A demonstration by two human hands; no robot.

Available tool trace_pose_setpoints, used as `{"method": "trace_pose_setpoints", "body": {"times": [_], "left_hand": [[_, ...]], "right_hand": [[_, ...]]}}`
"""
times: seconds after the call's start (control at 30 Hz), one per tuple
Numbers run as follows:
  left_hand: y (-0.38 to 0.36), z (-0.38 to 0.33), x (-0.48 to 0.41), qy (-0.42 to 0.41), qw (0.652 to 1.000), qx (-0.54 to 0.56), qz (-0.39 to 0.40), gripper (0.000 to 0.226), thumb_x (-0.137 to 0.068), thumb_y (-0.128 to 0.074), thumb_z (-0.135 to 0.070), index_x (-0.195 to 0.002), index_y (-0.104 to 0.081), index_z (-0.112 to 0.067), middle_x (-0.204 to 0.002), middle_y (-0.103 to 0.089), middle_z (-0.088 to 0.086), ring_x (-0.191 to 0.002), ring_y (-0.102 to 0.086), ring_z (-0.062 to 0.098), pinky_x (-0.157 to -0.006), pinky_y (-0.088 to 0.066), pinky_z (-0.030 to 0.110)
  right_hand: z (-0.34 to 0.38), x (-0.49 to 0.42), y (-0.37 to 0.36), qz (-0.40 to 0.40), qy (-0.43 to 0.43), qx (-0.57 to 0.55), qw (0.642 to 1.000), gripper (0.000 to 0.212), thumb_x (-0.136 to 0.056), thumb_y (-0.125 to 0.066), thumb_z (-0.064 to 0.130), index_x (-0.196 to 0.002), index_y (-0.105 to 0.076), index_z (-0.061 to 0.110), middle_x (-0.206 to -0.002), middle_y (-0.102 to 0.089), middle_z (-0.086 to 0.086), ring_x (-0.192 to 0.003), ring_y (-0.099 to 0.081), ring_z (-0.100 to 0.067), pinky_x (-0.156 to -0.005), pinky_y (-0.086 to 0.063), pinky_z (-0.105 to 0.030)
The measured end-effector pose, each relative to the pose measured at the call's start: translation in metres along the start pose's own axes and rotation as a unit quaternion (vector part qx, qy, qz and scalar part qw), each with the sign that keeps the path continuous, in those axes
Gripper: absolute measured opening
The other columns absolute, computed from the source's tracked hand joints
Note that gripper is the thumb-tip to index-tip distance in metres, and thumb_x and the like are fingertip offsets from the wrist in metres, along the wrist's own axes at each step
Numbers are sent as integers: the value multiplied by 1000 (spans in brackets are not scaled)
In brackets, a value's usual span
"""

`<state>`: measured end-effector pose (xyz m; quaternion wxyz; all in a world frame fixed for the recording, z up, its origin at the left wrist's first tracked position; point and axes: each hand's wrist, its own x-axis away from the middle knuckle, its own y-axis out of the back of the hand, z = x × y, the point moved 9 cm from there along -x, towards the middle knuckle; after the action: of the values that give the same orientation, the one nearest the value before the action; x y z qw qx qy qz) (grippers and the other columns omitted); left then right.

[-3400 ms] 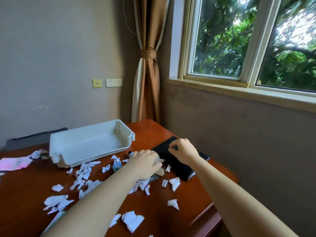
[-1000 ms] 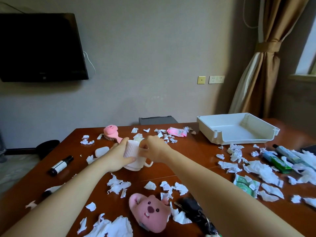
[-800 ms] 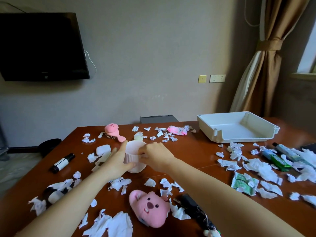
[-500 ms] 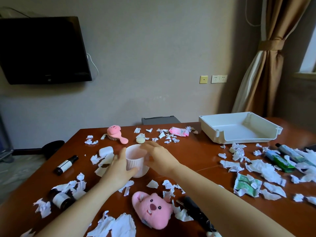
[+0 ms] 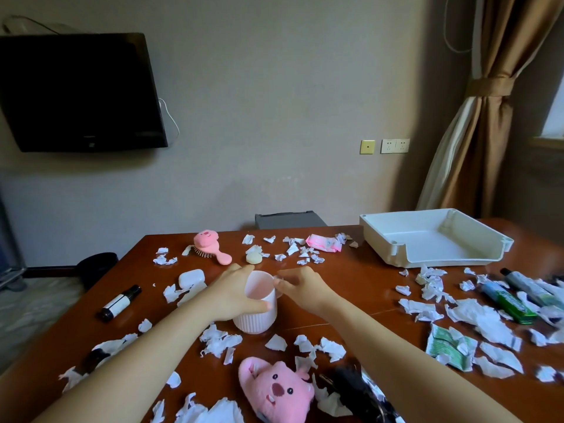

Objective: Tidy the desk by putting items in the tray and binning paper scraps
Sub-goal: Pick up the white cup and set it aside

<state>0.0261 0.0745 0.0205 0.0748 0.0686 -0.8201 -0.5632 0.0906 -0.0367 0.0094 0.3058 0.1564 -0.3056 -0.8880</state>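
Step in hand: picking up a loose item for the tray. Pink ribbed cup [image 5: 259, 315] stands upright on the tabletop [image 5: 351, 288], about dead centre of the view, mouth up, and looks empty inside. Left hand [image 5: 229, 296] has its grip wrapped round the cup's 9 o'clock side, thumb across the near face and fingers behind. Right hand [image 5: 302, 285] comes in from 3 o'clock with curled fingertips meeting at the rim. Its grip is narrow, but I cannot tell whether it pinches the rim, a handle hidden behind the hand, or a bit of paper. The white tray [image 5: 377, 239] sits at 2 o'clock from the cup, well apart, open front facing the wearer, nothing in it that I can see. Paper scraps [image 5: 476, 315] lie all over, thickest at 3 o'clock among the tubes [image 5: 506, 303] and at 6 o'clock round the pink plush toy [image 5: 274, 389]. A pink hairbrush [image 5: 210, 245] lies at 11 o'clock and a dark bottle [image 5: 120, 302] at 9 o'clock. No bin shows in this view. Judgement: the tidy is barely begun, since the tray holds nothing and every item is out on the tabletop. The next move calls for lifting the cup clear of the scraps at its base, carrying it toward 2 o'clock over the tray's low front lip and setting it down upright inside. One firm hand should do, which would free the other for the scraps.
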Motion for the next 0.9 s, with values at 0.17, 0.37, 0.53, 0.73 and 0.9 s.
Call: {"method": "trace_pose_setpoints", "body": {"times": [0.17, 0.37, 0.53, 0.73, 0.9], "left_hand": [[8, 2, 0, 23, 1000, -3, -4, 85, -66, -74, -53, -138, -39, -25, -134, -39, 2, -110, -42, 15, -89, -44, 30], [45, 22, 24, 31, 995, -12, -89, 80, -64, -74, -52, -134, -46, -25, -136, -42, 0, -121, -45, 21, -94, -44, 34], [93, 70, 50, 78, 987, -40, -136, 83, -64, -75, -55, -136, -43, -29, -131, -44, 6, -124, -44, 25, -94, -40, 34], [139, 137, 69, 134, 975, -47, -173, 71, -60, -76, -57, -118, -55, -22, -107, -48, 8, -110, -50, 29, -85, -44, 34], [156, 191, 77, 174, 964, -65, -193, 64, -58, -78, -53, -108, -54, -20, -103, -47, 9, -105, -51, 32, -85, -47, 37]], "right_hand": [[9, -6, -2, 35, -41, -22, 998, 27, -96, -50, 19, -107, -70, 4, -100, -69, -4, -89, -55, -9, -68, -40, -13], [49, -24, -12, 32, -33, -10, 999, 25, -91, -56, 16, -106, -72, 4, -105, -69, -9, -83, -55, -11, -80, -40, -23], [115, -43, -43, 42, 21, -5, 999, 18, -87, -59, 15, -89, -69, 0, -81, -66, -11, -77, -59, -22, -76, -51, -31], [183, -77, -95, 67, 70, -8, 995, 17, -83, -60, 14, -95, -71, 9, -93, -66, -10, -89, -54, -18, -84, -46, -32], [210, -105, -149, 91, 69, -11, 993, 38, -85, -57, 13, -121, -62, 7, -116, -65, -15, -90, -51, -19, -82, -44, -29]]}}
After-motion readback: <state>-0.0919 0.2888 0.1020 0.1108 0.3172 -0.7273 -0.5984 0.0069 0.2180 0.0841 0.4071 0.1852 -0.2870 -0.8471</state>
